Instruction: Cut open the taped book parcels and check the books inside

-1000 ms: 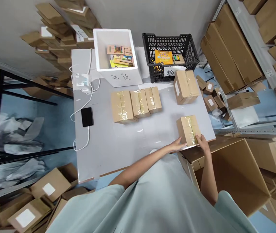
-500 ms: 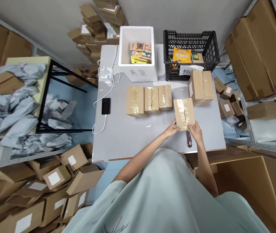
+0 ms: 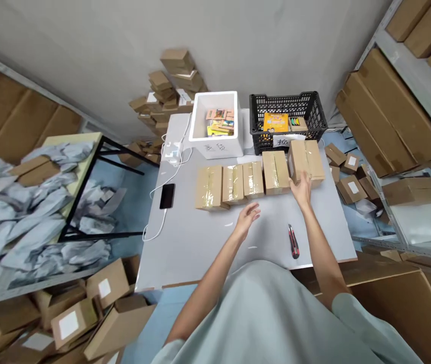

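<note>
Seemingly to steady it, the right grip (image 3: 301, 190) meets the end box (image 3: 308, 155) just beyond, pinch unclear; left grip (image 3: 246, 219) spread, empty.

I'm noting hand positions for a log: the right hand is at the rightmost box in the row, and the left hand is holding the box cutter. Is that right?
The left hand isn't holding the box cutter; the head view shows the cutter lying on the table. The right hand is at the rightmost box.
</note>
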`<state>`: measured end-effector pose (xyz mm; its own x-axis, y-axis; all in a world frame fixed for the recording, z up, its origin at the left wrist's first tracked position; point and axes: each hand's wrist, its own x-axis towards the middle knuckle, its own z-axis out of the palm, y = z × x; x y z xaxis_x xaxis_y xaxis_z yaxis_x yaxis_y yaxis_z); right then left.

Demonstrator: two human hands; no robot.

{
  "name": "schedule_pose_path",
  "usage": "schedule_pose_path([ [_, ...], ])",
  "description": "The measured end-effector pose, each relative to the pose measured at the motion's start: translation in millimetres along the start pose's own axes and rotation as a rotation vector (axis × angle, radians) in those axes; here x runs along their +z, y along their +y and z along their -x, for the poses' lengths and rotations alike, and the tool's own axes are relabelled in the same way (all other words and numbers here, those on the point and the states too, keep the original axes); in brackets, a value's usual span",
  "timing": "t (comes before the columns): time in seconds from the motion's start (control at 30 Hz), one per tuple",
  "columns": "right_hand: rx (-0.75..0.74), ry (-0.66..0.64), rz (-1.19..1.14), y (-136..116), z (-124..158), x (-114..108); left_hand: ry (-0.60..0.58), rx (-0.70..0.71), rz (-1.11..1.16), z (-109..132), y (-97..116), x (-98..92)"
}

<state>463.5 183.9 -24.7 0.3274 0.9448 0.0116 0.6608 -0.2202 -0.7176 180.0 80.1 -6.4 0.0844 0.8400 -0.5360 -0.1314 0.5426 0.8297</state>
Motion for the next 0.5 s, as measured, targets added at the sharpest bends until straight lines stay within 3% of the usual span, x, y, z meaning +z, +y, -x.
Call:
schedule_pose_path([
  [0.1, 0.205, 0.13, 0.064, 26.7, -39.1, -31.5, -0.067, -0.009, -0.038, -0.8, -4.3, 15.7],
  [0.17, 0.372, 0.13, 0.006, 42.2, -55.4, -43.6, -0.132, 0.018, -0.077, -15.2, 0.6, 40.5],
  [0.23, 0.445, 0.097, -0.053, 55.1, -60.7, -48.1, -0.186, 0.05, -0.119, -34.6, 10.0, 69.0],
  [0.37, 0.452, 0.081, -0.14, 76.6, -43.3, -43.7, -0.233, 0.09, -0.187, -64.4, 22.2, 111.1],
  [0.5, 0.347, 0.139, -0.192, 94.3, 1.3, -34.3, -0.262, 0.109, -0.256, -73.0, 11.8, 130.4],
])
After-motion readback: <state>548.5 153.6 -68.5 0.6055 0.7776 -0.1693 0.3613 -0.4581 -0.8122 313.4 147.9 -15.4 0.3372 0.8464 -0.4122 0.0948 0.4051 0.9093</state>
